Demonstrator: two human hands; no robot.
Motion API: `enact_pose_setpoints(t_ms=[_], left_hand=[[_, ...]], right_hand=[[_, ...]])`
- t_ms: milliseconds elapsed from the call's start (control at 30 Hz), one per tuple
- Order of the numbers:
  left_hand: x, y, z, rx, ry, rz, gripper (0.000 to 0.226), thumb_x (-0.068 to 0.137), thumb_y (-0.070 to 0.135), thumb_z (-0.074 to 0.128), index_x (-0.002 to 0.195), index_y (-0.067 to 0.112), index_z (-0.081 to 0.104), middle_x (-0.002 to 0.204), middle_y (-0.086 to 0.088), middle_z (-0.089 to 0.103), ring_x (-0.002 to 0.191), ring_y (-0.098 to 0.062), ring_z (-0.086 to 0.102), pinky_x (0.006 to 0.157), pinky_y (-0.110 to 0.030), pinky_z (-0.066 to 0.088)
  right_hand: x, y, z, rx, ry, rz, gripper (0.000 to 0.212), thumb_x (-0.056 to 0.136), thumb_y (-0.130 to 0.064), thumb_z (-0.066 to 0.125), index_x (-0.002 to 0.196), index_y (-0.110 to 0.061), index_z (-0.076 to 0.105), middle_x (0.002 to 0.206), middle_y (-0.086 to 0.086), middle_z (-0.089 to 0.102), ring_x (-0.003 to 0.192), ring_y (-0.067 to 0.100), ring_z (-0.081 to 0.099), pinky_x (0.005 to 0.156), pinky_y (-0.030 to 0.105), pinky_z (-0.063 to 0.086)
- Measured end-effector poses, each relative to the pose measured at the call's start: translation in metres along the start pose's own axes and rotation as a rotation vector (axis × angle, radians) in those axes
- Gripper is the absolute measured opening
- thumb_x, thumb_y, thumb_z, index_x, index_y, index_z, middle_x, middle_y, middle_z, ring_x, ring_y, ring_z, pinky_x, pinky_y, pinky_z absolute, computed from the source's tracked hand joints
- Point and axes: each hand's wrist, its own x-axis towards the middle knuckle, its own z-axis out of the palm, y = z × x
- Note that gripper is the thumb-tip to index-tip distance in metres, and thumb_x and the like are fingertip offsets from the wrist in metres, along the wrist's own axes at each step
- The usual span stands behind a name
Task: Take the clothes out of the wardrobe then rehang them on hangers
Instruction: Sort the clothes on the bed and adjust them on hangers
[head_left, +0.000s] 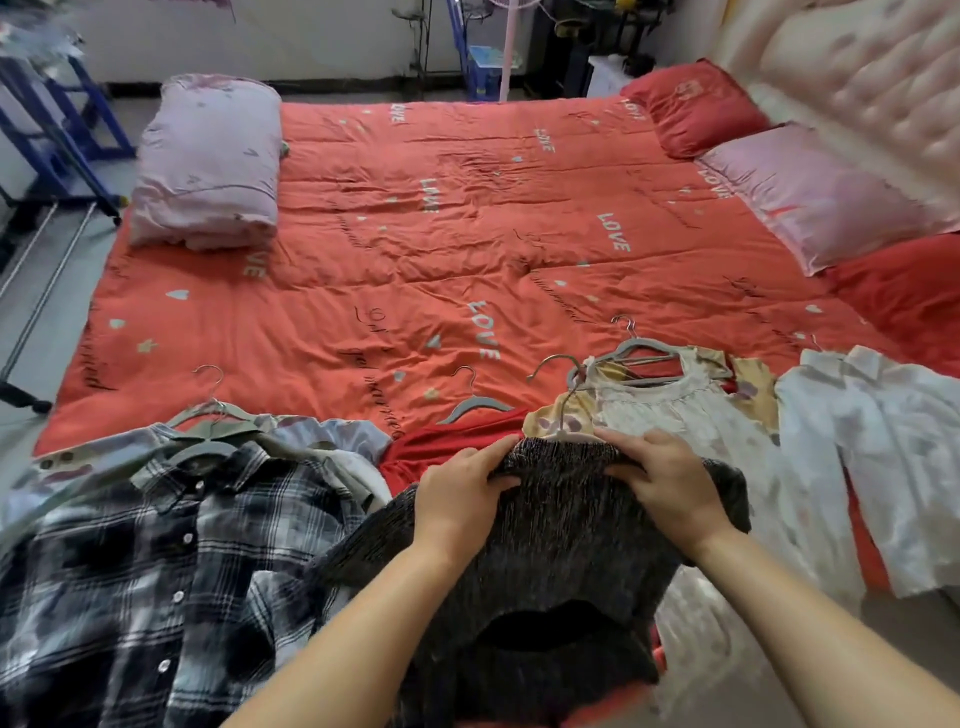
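Okay, right of the plaid shirt (156, 545), my left hand (457, 499) and right hand (670, 488) grip the dark knit top (561, 561) by its far edge, fingers curled, at the bed (415, 234)'s near side. Long axis runs toward me, neck opening nearest. Its lowest part is cut off by the frame.

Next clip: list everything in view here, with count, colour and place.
quilt: one, red with LOVE print, covering the bed
folded blanket: one, lilac, far left on the quilt
pillows: at least two, red and pink, along the headboard
headboard: one, pale pink, tufted, right edge
plaid shirt: one, black and white, near left
red garment: one, red, behind the knit top
floral dress: one, cream and yellow, right of centre
white shirt: one, white, near right
hangers: several, grey, at the garments' necks
knit top: one, dark grey, near centre
fan stand: one, pink, far floor
left hand: one, fingers gripping the knit top's far edge
right hand: one, fingers gripping the same edge
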Motion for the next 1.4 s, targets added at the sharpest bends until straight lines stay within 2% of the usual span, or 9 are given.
enact_pose_setpoints(t_ms=[167,267,333,467,567,667,800,967,1400], left_hand=[[0.051,-0.033,0.016,0.038,-0.011,-0.081,0.046,0.088,0.032,0.059,0.133,0.037,0.048,0.117,0.002,0.064,0.111,-0.019,0.056,0.092,-0.036,0.041],[0.078,-0.054,0.026,0.063,-0.024,-0.15,0.046,0.089,0.034,0.058,0.133,0.038,0.047,0.116,0.001,0.064,0.11,-0.021,0.056,0.091,-0.037,0.041],[0.097,-0.068,0.033,0.088,-0.028,-0.204,0.046,0.089,0.036,0.056,0.134,0.04,0.045,0.116,0.002,0.064,0.11,-0.02,0.055,0.091,-0.036,0.041],[0.133,-0.093,0.047,0.129,-0.025,-0.279,0.046,0.089,0.033,0.057,0.134,0.039,0.046,0.116,0.001,0.064,0.11,-0.021,0.055,0.089,-0.035,0.041],[0.156,-0.114,0.059,0.154,-0.006,-0.355,0.045,0.089,0.03,0.058,0.133,0.03,0.05,0.118,-0.004,0.063,0.112,-0.026,0.055,0.092,-0.037,0.041],[0.173,-0.133,0.077,0.232,-0.033,-0.401,0.054,0.089,0.03,0.059,0.139,0.023,0.041,0.134,-0.004,0.052,0.124,-0.023,0.046,0.1,-0.036,0.037],[0.176,-0.144,0.101,0.286,-0.154,-0.485,0.06,0.091,0.034,0.055,0.145,0.024,0.03,0.15,-0.004,0.028,0.137,-0.022,0.027,0.108,-0.037,0.026],[0.159,-0.14,0.112,0.306,-0.22,-0.511,0.055,0.094,0.035,0.051,0.143,0.023,0.032,0.149,-0.004,0.029,0.136,-0.022,0.028,0.11,-0.036,0.024],[0.114,-0.118,0.029,0.33,-0.097,-0.485,0.047,0.095,0.032,0.048,0.14,0.022,0.038,0.137,-0.001,0.043,0.126,-0.021,0.038,0.102,-0.035,0.031]], right_hand=[[0.058,0.014,0.033,0.01,-0.114,-0.019,0.042,0.082,-0.017,0.069,0.122,-0.026,0.062,0.076,-0.019,0.041,0.083,0.017,0.047,0.071,0.024,0.028],[0.092,0.027,0.059,0.038,-0.19,-0.024,0.041,0.08,-0.015,0.07,0.121,-0.021,0.063,0.089,0.0,0.06,0.095,0.027,0.055,0.078,0.03,0.037],[0.116,0.035,0.079,0.049,-0.243,-0.023,0.042,0.081,-0.016,0.07,0.122,-0.021,0.062,0.099,0.007,0.064,0.099,0.027,0.054,0.083,0.028,0.036],[0.158,0.051,0.12,0.021,-0.31,-0.058,0.043,0.081,-0.018,0.07,0.123,-0.023,0.061,0.086,0.003,0.057,0.093,0.026,0.052,0.075,0.022,0.026],[0.184,0.063,0.153,-0.001,-0.387,-0.029,0.044,0.083,-0.021,0.068,0.126,-0.022,0.059,0.09,0.007,0.058,0.095,0.028,0.053,0.079,0.028,0.032],[0.2,0.077,0.187,-0.074,-0.41,-0.011,0.05,0.084,-0.025,0.067,0.131,-0.02,0.054,0.106,0.012,0.059,0.105,0.032,0.052,0.089,0.038,0.04],[0.202,0.085,0.214,-0.177,-0.539,0.03,0.059,0.088,-0.03,0.062,0.141,-0.02,0.039,0.135,0.01,0.046,0.125,0.027,0.039,0.103,0.039,0.031],[0.18,0.087,0.22,-0.13,-0.611,0.0,0.051,0.09,-0.028,0.058,0.137,-0.015,0.044,0.133,0.007,0.048,0.125,0.024,0.04,0.105,0.037,0.031],[0.159,-0.005,0.183,-0.087,-0.615,-0.115,0.049,0.093,-0.031,0.054,0.137,-0.016,0.043,0.131,0.003,0.048,0.122,0.022,0.042,0.103,0.035,0.033]])
